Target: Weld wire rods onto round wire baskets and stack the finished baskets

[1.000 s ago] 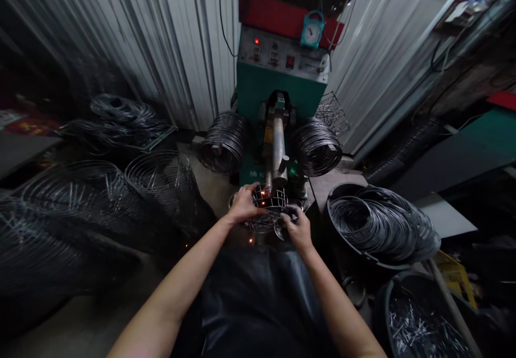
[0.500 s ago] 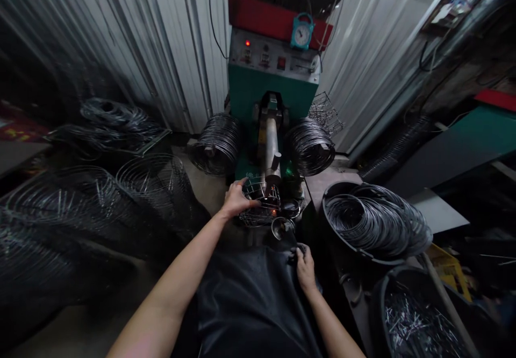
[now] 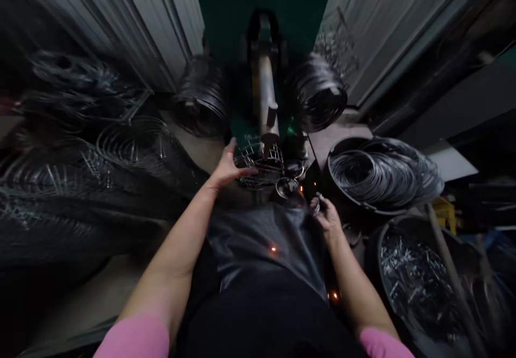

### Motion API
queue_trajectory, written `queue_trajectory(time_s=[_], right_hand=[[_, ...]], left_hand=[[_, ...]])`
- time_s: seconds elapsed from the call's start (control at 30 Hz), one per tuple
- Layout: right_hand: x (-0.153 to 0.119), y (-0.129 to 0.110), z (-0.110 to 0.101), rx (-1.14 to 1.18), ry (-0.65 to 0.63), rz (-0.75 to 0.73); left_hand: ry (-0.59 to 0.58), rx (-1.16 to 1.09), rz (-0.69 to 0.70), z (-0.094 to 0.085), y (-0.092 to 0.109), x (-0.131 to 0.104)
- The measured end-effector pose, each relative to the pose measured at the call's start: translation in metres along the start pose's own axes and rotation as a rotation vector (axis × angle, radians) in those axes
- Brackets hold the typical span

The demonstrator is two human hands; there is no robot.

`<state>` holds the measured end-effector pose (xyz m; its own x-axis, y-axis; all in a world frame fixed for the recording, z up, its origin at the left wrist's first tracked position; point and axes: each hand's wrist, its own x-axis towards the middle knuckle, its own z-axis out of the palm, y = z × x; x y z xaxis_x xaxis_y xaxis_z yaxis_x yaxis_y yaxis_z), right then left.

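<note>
Below the tip of the green machine's metal arm sits a round wire basket. My left hand is at the basket's left side, thumb over its rim and fingers spread along the outside. My right hand is to the right of the black apron, its fingers closed round small shiny metal pieces. Between the basket and my right hand lies a small round dish. Orange sparks glow near the dish and over the apron.
Wire coils hang left and right of the machine arm. At the right stand a tub of wire rings and a bin of short metal pieces. Wire ring stacks fill the left side.
The view has tipped downward. My right hand has moved right, away from the small dish, and metal pieces now show in it. Sparks have spread over the apron. My left hand stays at the basket.
</note>
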<state>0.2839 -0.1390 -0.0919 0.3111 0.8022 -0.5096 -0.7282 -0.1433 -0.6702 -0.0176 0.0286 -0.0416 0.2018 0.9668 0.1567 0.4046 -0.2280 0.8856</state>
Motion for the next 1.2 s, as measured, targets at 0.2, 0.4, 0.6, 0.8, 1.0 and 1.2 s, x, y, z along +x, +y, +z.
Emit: queue_trajectory(time_s=[0.2, 0.4, 0.6, 0.8, 1.0, 1.2], right_hand=[[-0.004, -0.002, 0.008, 0.036, -0.004, -0.008], [-0.02, 0.034, -0.008, -0.741, 0.072, -0.514], [-0.037, 0.028, 0.003, -1.382, -0.284, -0.725], [-0.069, -0.011, 0.11, -1.818, -0.561, -0.761], [-0.06, 0.007, 0.155, -2.003, -0.345, -0.75], [-0.037, 0.02, 0.133, -1.5, -0.658, -0.876]], left_hand=[[0.106, -0.356, -0.15, 0.014, -0.038, -0.031], [0.179, -0.461, -0.111, 0.023, -0.045, -0.035], [0.017, -0.201, 0.051, 0.004, -0.021, -0.074], [-0.006, 0.346, 0.254, 0.006, 0.032, -0.089], [-0.011, 0.561, 0.283, 0.014, 0.066, -0.083], [-0.059, 0.56, 0.253, 0.009, 0.063, -0.076]])
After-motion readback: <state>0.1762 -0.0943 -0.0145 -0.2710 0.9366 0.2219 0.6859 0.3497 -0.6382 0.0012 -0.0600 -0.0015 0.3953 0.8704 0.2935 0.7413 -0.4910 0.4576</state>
